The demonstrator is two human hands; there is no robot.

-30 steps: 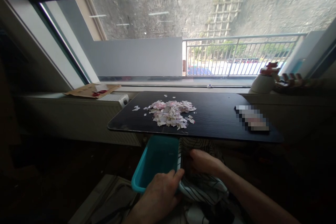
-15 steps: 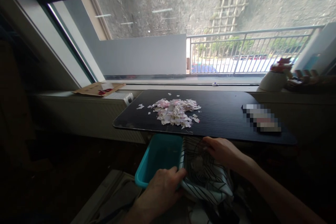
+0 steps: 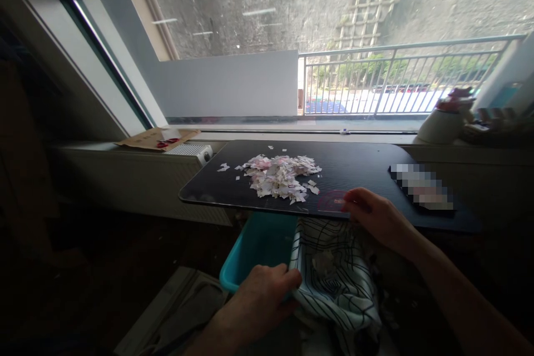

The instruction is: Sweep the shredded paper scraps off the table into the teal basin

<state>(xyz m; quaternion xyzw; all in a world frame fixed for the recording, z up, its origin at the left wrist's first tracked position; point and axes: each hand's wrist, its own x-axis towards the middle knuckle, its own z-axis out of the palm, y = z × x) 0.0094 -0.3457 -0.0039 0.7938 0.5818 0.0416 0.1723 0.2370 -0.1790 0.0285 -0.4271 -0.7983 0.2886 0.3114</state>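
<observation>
My left hand [image 3: 267,292] is closed over the meeting rims of a teal plastic tub [image 3: 233,267] and a container lined with white cloth with black wavy lines [image 3: 346,289]. A pale crumpled scrap [image 3: 323,262] lies inside the lined container. Above its far right corner, at the table's front edge, my right hand [image 3: 371,214] pinches a thin see-through plastic piece with pinkish-red marks [image 3: 331,201]. Left of that piece, a heap of torn white and pink paper scraps [image 3: 277,175] covers part of the black tabletop [image 3: 354,167].
A dark flat object with a blurred-out face [image 3: 421,186] lies at the table's right. Red-handled scissors [image 3: 167,143] and a brown paper bag [image 3: 142,139] rest over the radiator [image 3: 187,161] at left. A white jug-like vessel [image 3: 442,122] stands by the window at right.
My right hand has come up out of the lined container to the table edge, with the see-through plastic piece now showing in its fingers. My left hand keeps its grip on the rims.
</observation>
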